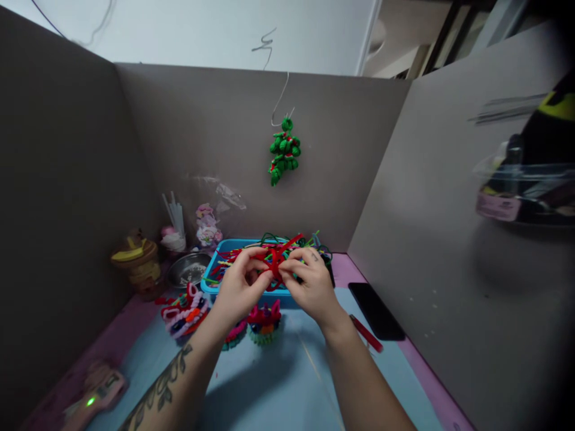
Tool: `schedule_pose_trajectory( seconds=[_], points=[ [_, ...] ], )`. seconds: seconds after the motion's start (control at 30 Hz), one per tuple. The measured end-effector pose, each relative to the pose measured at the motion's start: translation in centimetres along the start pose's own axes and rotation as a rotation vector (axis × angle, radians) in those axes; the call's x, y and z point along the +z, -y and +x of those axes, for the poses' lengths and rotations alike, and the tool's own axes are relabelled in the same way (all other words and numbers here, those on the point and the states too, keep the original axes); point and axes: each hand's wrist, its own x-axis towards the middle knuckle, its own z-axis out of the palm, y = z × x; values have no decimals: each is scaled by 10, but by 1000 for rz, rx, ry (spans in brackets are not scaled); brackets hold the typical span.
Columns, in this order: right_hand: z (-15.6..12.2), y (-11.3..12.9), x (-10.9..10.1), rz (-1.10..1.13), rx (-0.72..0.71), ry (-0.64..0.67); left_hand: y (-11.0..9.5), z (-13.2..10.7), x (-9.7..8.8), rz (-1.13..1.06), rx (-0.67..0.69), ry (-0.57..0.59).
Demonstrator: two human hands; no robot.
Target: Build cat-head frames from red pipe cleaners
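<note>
Between my two hands is a red pipe cleaner piece (275, 263), bent into loops with one end sticking up to the right. My left hand (247, 278) pinches it from the left with thumb and fingers. From the right, my right hand (308, 280) grips it with closed fingertips. Both hands are raised in front of a blue basket (233, 244) full of many-coloured pipe cleaners. Under my left wrist stand small fuzzy figures, one with pink ears (264, 323) and another in lilac and red (185, 314); a further one is partly hidden by my forearm.
A black phone (376, 311) and a red-handled tool (366, 333) lie at the right. At left are a metal bowl (188, 269), a brown pot (139, 263) and a pink glue gun (96, 392) with a green light. A green ornament (284, 152) hangs on the back panel.
</note>
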Motion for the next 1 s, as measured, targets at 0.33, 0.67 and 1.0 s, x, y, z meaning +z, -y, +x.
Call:
schedule_pose_trajectory(
  seconds=[0.33,0.67,1.0],
  points=[
    [-1,1,4,43,26,-64,1,3,-1,-84,-48,-14],
    [1,-6,-4,139,114,-79,-1,5,-8,-179,-45,-108],
    [-2,-6,-1,138,240,-135,-1,6,-8,-283,-70,-93]
  ],
)
